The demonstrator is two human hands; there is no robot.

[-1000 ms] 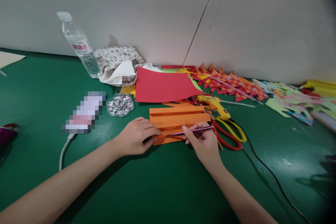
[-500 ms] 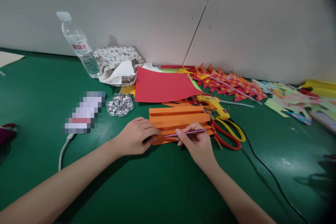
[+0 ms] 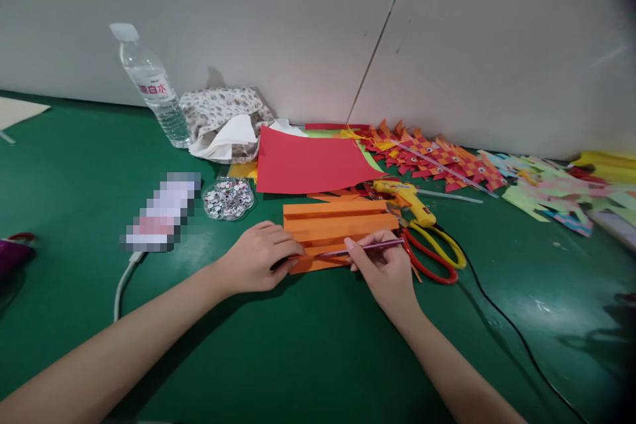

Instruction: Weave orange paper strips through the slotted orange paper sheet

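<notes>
A folded orange paper (image 3: 332,222) with several pleats lies on the green table (image 3: 308,344). My left hand (image 3: 258,257) presses its left edge, fingers curled together on the paper. In my right hand (image 3: 385,268) a thin purple stick (image 3: 362,248) lies almost flat across the paper's near fold, pinched between thumb and fingers, tip pointing left towards my left hand.
Red-and-yellow scissors (image 3: 434,255) and a yellow glue gun (image 3: 407,199) lie right of the paper, with a black cord (image 3: 507,324). Behind are a red sheet (image 3: 308,162), a dish of googly eyes (image 3: 228,199), a water bottle (image 3: 152,86), a cloth pouch (image 3: 221,112) and woven paper fish (image 3: 437,156).
My right hand slid the stick a little to the left along the fold, then back to the right. My left hand stayed on the paper's edge.
</notes>
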